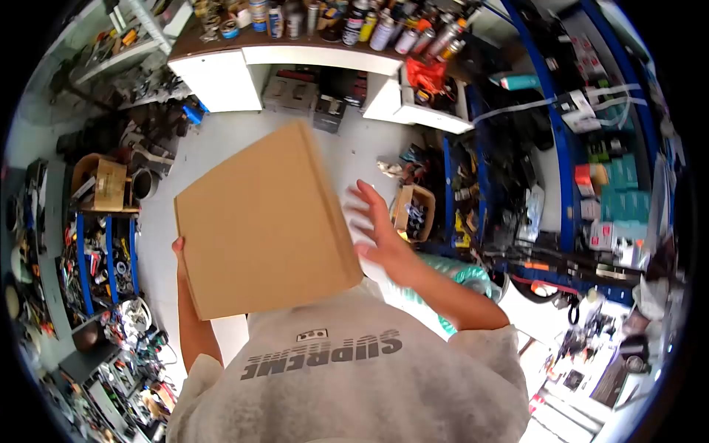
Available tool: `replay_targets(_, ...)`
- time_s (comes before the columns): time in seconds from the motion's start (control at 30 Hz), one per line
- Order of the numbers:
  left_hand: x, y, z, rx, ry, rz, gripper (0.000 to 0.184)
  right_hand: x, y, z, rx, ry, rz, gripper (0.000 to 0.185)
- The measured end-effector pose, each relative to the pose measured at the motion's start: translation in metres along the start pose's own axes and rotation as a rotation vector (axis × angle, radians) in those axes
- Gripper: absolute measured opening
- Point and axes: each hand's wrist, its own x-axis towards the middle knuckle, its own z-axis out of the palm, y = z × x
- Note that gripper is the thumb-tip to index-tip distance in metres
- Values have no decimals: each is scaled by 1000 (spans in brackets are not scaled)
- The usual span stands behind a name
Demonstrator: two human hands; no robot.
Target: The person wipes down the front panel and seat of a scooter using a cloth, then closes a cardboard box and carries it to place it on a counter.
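A large flat brown cardboard box (266, 221) is held up in front of my chest, tilted, its broad plain face toward me. My left hand (179, 248) grips its left edge; only the thumb side shows, and the other fingers are hidden behind the cardboard. Just off the box's right edge is my right hand (378, 232), its fingers spread and slightly blurred, with nothing in it. A narrow gap appears between those fingers and the box.
Spray cans (356, 22) and bottles crowd the bench (317, 56) ahead. An open drawer (436, 117) juts out at its right. Blue-framed shelves (561, 170) stand on the right. A small open carton (415, 213) and green wrapped material (461, 275) are near my right arm.
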Motion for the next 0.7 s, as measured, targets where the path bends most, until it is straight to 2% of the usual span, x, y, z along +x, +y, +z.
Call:
replay_targets(0.03, 1, 0, 2, 12, -3, -3, 67, 15, 5, -15, 246, -103, 237, 107)
replay_targets(0.1, -5, -4, 1, 43, 0, -2, 68, 37, 21, -27, 49, -156, 265, 101)
replay_targets(0.17, -9, -12, 3, 74, -25, 15, 69, 67, 57, -33, 354, -115, 398, 88)
replay_targets(0.23, -13, -13, 7, 75, -34, 30, 69, 97, 72, -34, 544, -111, 682, 73)
replay_targets(0.3, -38, 7, 19, 42, 7, 12, 79, 135, 89, -21, 402, -211, 660, 68)
replay_targets(0.43, -67, 0, -6, -26, 49, 237, 80, 208, 84, 28, 147, -428, 612, 58)
replay_targets(0.5, -83, 0, -11, -63, 233, 324, 79, 249, 104, 44, 137, -565, 615, 51)
replay_targets(0.57, -95, -5, -16, -82, 324, 350, 78, 277, 120, 68, 145, -525, 762, 49)
replay_targets(0.63, -111, -2, -10, -37, 608, 276, 74, 312, 150, 83, 95, -537, 765, 51)
replay_targets(0.67, -101, -16, -16, -185, 579, 325, 66, 328, 164, 87, 29, -547, 753, 52)
replay_targets(0.7, -101, -21, -15, -123, 637, 277, 59, 340, 171, 92, -10, -531, 719, 53)
